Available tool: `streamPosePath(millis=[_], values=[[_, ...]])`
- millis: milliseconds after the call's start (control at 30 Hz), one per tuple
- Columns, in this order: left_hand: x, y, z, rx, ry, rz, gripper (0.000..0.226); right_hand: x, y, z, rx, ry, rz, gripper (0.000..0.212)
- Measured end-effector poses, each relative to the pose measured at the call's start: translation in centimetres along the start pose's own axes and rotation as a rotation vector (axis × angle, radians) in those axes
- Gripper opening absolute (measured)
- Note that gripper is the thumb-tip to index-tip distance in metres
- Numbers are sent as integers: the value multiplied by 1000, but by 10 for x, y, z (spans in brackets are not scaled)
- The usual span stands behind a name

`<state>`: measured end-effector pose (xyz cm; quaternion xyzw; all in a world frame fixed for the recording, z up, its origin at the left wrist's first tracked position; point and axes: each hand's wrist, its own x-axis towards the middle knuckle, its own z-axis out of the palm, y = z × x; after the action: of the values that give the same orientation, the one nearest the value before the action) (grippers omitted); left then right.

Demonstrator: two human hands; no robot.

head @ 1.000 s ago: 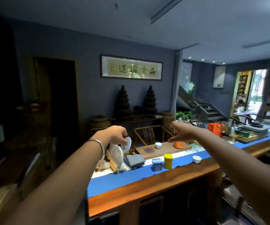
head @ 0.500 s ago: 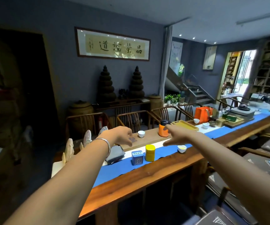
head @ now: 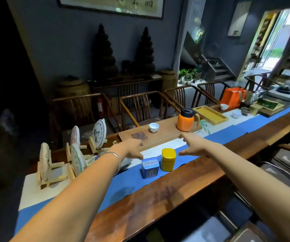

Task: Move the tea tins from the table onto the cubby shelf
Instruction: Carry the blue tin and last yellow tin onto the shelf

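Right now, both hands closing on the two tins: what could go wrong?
1. The blue tin and yellow tin stand almost touching; the left hand taking one may tip the other.
2. Both sit on the blue runner near the table's front edge, so a knocked tin could roll off.
3. The right hand works near the orange thermos and could brush it.

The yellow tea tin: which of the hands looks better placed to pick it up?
Probably the right hand: it hovers open just beside the yellow tea tin. The left hand is open nearer the blue tea tin.
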<state>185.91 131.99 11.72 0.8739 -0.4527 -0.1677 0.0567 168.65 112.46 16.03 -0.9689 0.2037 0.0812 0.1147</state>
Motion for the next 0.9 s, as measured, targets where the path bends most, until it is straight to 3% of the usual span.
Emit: streamPosePath(millis=[333, 633, 700, 833, 900], values=[[101, -45, 97, -141, -62, -79, 86, 126, 63, 76, 98, -125, 25, 91], [158, -60, 164, -185, -110, -147, 123, 208, 95, 139, 143, -194, -60, 107], [167, -59, 177, -188, -93, -148, 115, 218, 97, 153, 131, -210, -80, 107], [179, -58, 193, -205, -45, -138, 73, 231, 104, 171, 132, -199, -115, 97], [182, -58, 196, -218, -25, -140, 66, 235, 109, 173, 154, -185, -140, 95]])
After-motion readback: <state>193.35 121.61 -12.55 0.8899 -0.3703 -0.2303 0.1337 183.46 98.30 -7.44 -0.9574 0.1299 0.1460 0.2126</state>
